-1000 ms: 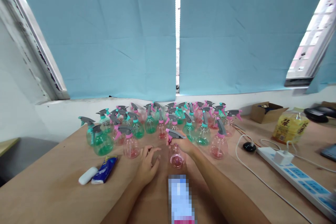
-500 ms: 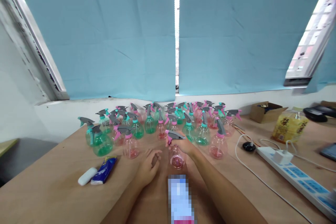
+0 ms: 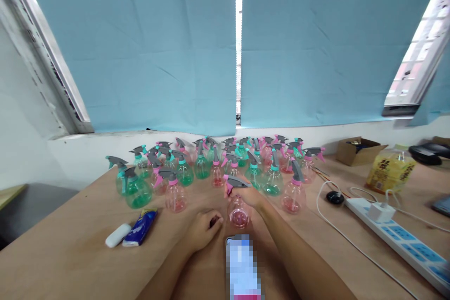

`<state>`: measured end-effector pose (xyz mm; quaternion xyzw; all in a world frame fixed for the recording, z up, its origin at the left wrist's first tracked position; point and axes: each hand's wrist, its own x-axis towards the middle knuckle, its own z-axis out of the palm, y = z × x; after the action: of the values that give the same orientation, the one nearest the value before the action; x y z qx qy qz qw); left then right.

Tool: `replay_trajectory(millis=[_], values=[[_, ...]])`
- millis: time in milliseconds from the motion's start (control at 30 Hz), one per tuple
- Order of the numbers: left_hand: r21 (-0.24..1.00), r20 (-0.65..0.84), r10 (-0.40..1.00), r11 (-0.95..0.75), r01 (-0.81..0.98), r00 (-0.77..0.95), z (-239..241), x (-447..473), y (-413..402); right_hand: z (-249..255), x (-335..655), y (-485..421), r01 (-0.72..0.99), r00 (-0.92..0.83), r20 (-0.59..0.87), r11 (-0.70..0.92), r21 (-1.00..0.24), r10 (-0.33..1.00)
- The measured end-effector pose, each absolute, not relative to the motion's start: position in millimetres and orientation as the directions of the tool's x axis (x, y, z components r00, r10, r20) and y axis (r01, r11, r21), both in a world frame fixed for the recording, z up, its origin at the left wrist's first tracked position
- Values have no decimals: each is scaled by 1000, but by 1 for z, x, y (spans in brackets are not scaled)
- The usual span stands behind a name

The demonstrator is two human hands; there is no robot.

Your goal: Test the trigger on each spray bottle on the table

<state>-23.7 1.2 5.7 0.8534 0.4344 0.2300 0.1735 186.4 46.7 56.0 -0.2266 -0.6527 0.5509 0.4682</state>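
Observation:
My right hand (image 3: pixel 248 195) is wrapped round the neck of a clear pink spray bottle (image 3: pixel 240 217), just under its grey head and pink trigger. The bottle is close to the table, its round base facing me somewhat; whether it touches the wood I cannot tell. To its left, my left hand (image 3: pixel 206 230) lies on the table with the fingers curled in and only shadow showing inside the curl. Below the bottle is a phone (image 3: pixel 242 262) with a blurred screen. Another pink spray bottle (image 3: pixel 176 197) stands beyond my left hand, and one more (image 3: pixel 294 196) right of my right wrist.
Several green and pink spray bottles (image 3: pixel 202 167) crowd the back of the table. A blue packet (image 3: pixel 140 228) and a white case (image 3: pixel 118 235) lie left. At right are a power strip (image 3: pixel 401 243), cables, a black puck (image 3: pixel 334 197), a yellow-labelled jug (image 3: pixel 390 168) and a cardboard box (image 3: pixel 358 152).
My left hand has shifted slightly right and its fingers have curled in. My right hand keeps its hold on the spray bottle. The whole view has shifted a little.

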Motion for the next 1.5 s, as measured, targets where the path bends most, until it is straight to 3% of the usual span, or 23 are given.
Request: replay_trajectory(millis=[867,1167,1300,1433,1500], values=[[485,234,825,-558,674,515,5,-23,-1,49,184,48,-206,-405,360,299,-932,841],[500,278,814,-575,647,509,4,-23,-1,25,173,50,-133,-165,515,498,-857,841],[544,293,816,-571,615,498,8,-23,-6,19,161,51,29,-113,596,602,-798,795],[564,317,828,-556,610,462,8,-24,-9,21,140,59,323,-137,687,688,-650,714],[582,337,835,-548,601,436,7,-25,-8,25,128,65,391,-135,711,696,-602,690]])
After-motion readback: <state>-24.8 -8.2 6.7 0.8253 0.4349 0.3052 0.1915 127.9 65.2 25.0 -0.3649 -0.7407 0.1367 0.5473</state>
